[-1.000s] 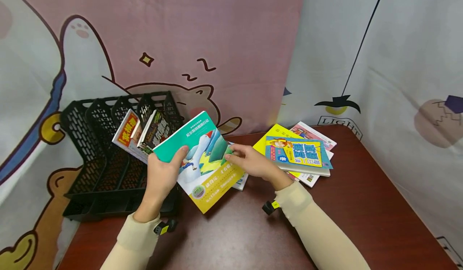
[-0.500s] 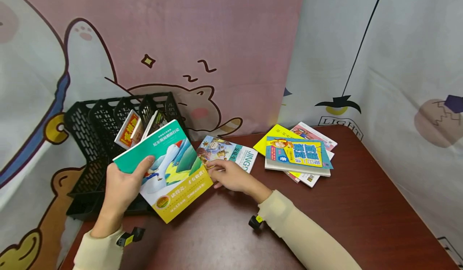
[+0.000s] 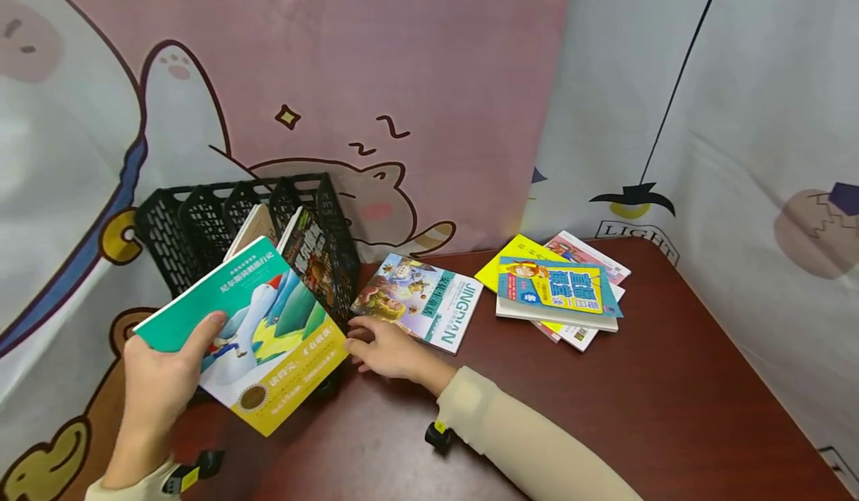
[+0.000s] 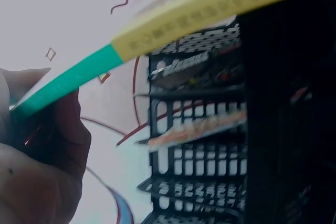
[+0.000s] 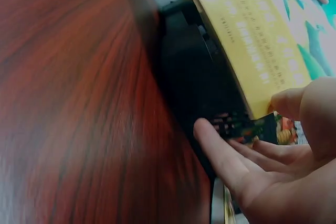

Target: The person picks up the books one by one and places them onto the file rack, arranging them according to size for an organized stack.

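Note:
My left hand (image 3: 161, 382) grips a green, white and yellow paperback book (image 3: 262, 329) by its green end, thumb across the cover. It holds the book tilted in front of the black file rack (image 3: 161, 225). At the book's lower right corner is my right hand (image 3: 385, 348); in the right wrist view its thumb (image 5: 289, 100) is at the yellow corner, with the other fingers spread apart from it. Inside the rack, a dark-covered book (image 3: 309, 255) and a pale book (image 3: 253, 229) lean in separate slots. The left wrist view shows the held book (image 4: 184, 19) edge-on before the slots.
A picture book (image 3: 423, 300) lies flat on the brown table (image 3: 604, 411), just right of the rack. Farther right is a loose pile with a blue and yellow book (image 3: 557, 288) on top. A printed cloth (image 3: 470, 113) hangs behind the table.
My left hand has carried the green and yellow book left and down, in front of the rack. The right hand has followed leftward, its grip on the book's edge loosened. The picture book is uncovered.

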`<state>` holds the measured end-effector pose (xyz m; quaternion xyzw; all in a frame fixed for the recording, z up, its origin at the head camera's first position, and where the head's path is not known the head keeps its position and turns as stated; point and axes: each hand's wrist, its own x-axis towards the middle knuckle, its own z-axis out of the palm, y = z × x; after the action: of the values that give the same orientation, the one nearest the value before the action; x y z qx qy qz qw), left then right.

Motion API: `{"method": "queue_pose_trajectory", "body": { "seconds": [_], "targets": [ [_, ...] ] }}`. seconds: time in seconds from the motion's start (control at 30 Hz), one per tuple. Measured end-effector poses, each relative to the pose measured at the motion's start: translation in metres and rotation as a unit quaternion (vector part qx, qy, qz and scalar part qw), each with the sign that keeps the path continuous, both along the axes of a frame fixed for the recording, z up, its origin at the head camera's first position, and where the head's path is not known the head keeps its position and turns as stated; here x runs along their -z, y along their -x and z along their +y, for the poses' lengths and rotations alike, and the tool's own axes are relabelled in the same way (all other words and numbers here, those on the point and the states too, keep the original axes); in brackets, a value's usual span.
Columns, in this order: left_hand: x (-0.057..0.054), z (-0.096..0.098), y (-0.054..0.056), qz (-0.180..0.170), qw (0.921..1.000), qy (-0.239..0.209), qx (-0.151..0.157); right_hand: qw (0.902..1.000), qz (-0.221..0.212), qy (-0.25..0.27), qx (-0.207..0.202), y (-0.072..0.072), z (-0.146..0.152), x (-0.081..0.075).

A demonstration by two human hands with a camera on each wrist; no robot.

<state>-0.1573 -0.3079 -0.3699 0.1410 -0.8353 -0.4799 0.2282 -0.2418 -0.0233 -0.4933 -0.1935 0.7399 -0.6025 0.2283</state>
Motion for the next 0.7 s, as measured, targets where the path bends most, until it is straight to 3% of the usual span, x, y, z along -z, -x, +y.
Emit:
{"method": "queue_pose_trajectory", "body": {
  "seconds": [0.1, 0.13, 0.23, 0.37, 0.53, 0.6, 0.7],
  "targets": [
    [-0.006, -0.009, -0.008, 0.002, 0.9999, -0.011, -0.013, 0.9979, 0.038, -0.053, 0.0, -0.003, -0.007, -0.001],
    [-0.008, -0.012, -0.01, 0.005, 0.9994, -0.031, -0.012, 0.9959, 0.055, -0.072, 0.0, -0.004, -0.009, -0.002],
    [-0.012, -0.022, -0.017, 0.006, 0.9991, -0.037, -0.019, 0.9873, 0.098, -0.125, 0.0, -0.005, -0.012, -0.003],
    [-0.018, -0.038, -0.025, 0.01, 0.996, -0.085, -0.024, 0.9833, 0.114, -0.142, 0.0, -0.006, -0.017, -0.001],
    [-0.029, -0.056, -0.033, 0.005, 0.9967, -0.043, -0.068, 0.9832, 0.116, -0.141, 0.003, -0.006, -0.02, 0.0],
    [-0.035, -0.061, -0.037, -0.026, 0.994, 0.009, -0.106, 0.983, 0.116, -0.142, 0.004, -0.006, -0.021, 0.0],
    [-0.045, -0.067, -0.041, -0.068, 0.9878, 0.007, -0.14, 0.9824, 0.118, -0.144, 0.008, -0.007, -0.022, -0.001]
  ]
}}
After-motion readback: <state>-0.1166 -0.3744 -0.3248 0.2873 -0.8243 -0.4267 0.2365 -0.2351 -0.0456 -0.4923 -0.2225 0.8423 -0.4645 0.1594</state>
